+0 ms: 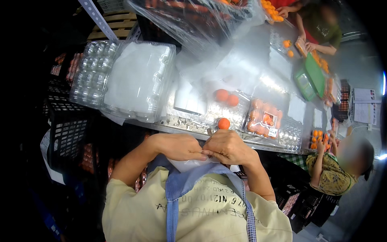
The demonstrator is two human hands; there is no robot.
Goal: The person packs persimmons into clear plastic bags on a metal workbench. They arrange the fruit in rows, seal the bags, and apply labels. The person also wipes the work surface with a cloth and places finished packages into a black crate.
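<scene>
My left hand and my right hand meet in front of my chest, at the table's near edge. Their fingertips touch, and a piece of thin white plastic lies just under them, above my blue apron. Whether the fingers pinch it is hidden. Just beyond my right hand rests one round orange fruit. Two more orange fruits sit in an open clear plastic clamshell tray. To its right is a closed, labelled clamshell pack full of the same fruit.
Stacked clear clamshells stand at the table's left. A plastic-wrapped black crate occupies the back. A green weighing scale is to the right. Co-workers handle fruit across and along the table. Black crates stand at my left.
</scene>
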